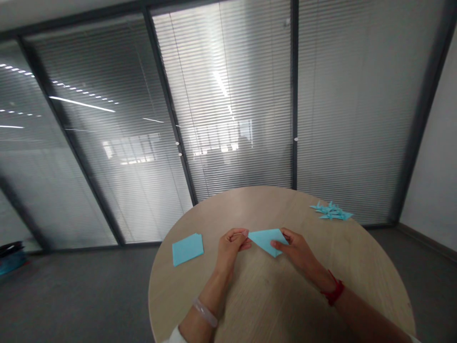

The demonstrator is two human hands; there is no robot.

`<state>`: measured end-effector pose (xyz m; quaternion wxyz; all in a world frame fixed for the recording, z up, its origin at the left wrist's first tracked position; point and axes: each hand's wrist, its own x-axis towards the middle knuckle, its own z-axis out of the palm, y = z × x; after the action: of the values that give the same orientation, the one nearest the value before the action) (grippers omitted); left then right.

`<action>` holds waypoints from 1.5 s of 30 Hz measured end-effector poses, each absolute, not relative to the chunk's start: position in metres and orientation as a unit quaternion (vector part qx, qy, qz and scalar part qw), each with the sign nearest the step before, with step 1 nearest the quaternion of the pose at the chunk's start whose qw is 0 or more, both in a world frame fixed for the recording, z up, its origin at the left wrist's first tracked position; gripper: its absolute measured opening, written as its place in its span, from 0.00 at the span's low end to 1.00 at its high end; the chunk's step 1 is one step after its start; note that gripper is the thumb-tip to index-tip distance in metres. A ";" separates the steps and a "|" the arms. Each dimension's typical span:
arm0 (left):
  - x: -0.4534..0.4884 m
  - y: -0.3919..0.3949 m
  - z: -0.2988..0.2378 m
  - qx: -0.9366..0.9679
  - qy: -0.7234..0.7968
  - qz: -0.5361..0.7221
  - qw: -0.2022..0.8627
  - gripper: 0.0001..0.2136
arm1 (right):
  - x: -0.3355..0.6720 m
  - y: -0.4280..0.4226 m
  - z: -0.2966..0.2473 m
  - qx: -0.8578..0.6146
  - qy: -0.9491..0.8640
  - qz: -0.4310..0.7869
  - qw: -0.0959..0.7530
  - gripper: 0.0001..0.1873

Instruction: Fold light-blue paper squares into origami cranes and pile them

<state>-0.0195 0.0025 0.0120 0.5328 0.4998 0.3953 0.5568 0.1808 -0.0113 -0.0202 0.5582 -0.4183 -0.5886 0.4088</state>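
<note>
Both hands are in close over the round wooden surface (271, 305), meeting at a folded blue paper (266, 238) near the middle. The paper is a flat triangle shape, its long edge running left to right and one point aimed toward the person.

The left hand (232, 245) is at the paper's left tip, fingers (242, 233) curled in and pinched shut on that corner. The right hand (296, 250) covers the right end, fingers (277, 245) closed on the paper there, thumb on top and the rest wrapped round the far edge. So the sheet is held from both ends, low over the surface; whether its underside touches the wood I cannot tell.

On the left wrist sits a pale bracelet (205, 312), on the right wrist a red band (334, 291).

Off to the left, well apart from the hands, lies a small stack of blue sheets (187, 248), flat and square, slightly fanned at the edges. Over at the far right rim, a cluster of folded blue pieces (332, 211) is bunched together, pointed tips sticking out; their exact shape is too small to make out.

Beyond the surface stands a glass wall with closed blinds (232, 105) in dark frames, ceiling lights reflected in it. The floor (82, 290) is dark grey, and at the far left edge something dark and blue (10, 257) lies on it, too blurred to name.
</note>
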 end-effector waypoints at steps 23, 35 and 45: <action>-0.007 -0.006 0.010 0.477 0.360 0.649 0.470 0.26 | 0.171 -0.015 -0.024 -0.399 -0.639 0.460 0.470 0.16; 0.004 -0.003 -0.003 0.531 0.381 0.562 0.507 0.23 | 0.171 -0.013 -0.027 -0.412 -0.616 0.448 0.500 0.15; 0.003 -0.004 0.000 0.574 0.418 0.585 0.392 0.25 | 0.167 -0.017 -0.022 -0.392 -0.616 0.477 0.489 0.18</action>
<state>0.0028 -0.0041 -0.0002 0.3925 0.5738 0.4183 0.5846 0.1666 -0.0172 -0.0223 0.4889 -0.3920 -0.6163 0.4771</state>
